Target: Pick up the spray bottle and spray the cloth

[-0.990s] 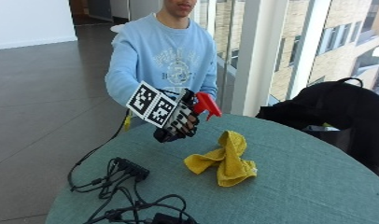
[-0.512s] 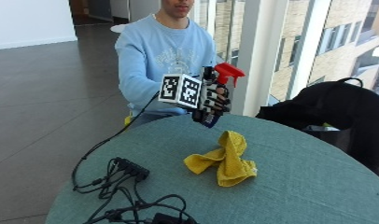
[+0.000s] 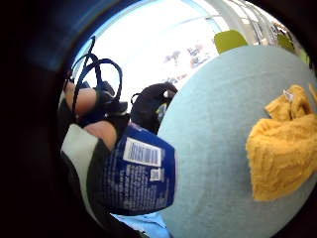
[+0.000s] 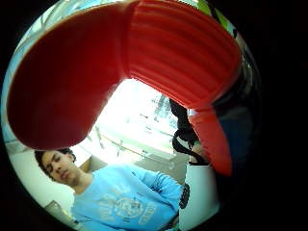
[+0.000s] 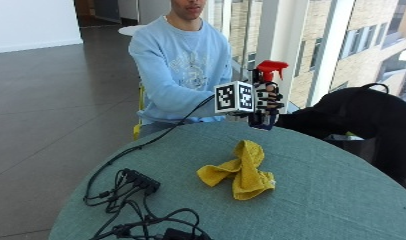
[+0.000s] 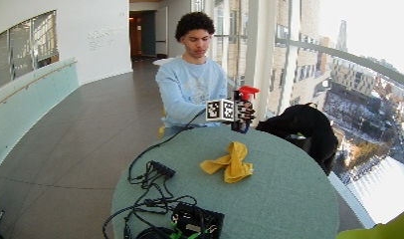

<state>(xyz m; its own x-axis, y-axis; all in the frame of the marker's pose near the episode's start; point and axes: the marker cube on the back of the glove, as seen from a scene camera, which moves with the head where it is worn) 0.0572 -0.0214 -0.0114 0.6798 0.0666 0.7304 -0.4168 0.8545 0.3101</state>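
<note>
From the outside view, a person in a light blue sweatshirt sits at a round table (image 5: 336, 200) with a grey-green cloth-like top. The gloved right hand (image 5: 265, 102) is up in the air above the table's far edge, fingers wrapped around a spray bottle (image 5: 266, 87) that stands upright, red head on top and dark blue body below. A crumpled yellow cloth (image 5: 241, 170) lies on the table in front of the hand, well below the bottle and not touching it. A tangle of black cables (image 5: 133, 200) sits on the near left part of the table, and a black bag (image 5: 363, 120) rests beside the table by the tall windows. The floor is dark grey and shiny.

Wide outside view: same setup, a curved hallway with a glass railing on one side and big windows onto buildings on the other.

Little finger side palm view: the blue bottle body with its white barcode label sits close to the palm, cloth lying on the tabletop beyond.

Thumb side palm view: the red spray head fills most of it.
</note>
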